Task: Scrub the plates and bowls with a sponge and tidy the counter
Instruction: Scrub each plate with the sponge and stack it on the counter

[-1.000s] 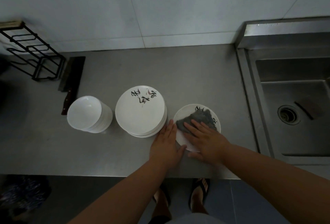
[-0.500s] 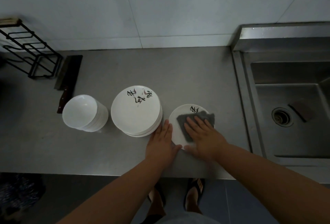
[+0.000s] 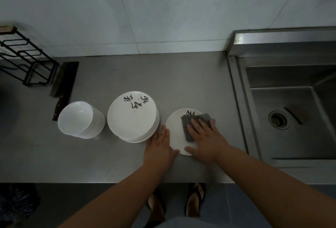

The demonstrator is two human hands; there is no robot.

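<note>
While left hand (image 3: 159, 148) steadies plate (image 3: 175, 131), flat right hand (image 3: 206, 141) presses sponge (image 3: 205, 116).

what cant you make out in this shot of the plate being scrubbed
Head view:
- Single plate: its right part is hidden under the sponge and right hand.
- Plate stack: count unclear, only rims show.
- Dark object in the sink: too dim to identify.
- Wire rack: cut off by the left edge.

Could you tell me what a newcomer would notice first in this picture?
The right hand presses a grey sponge flat on a single white plate near the front edge of the counter, while the left hand rests against the plate's left rim. Left of them stand a stack of plates and a stack of bowls; a sink lies at the right.
</note>
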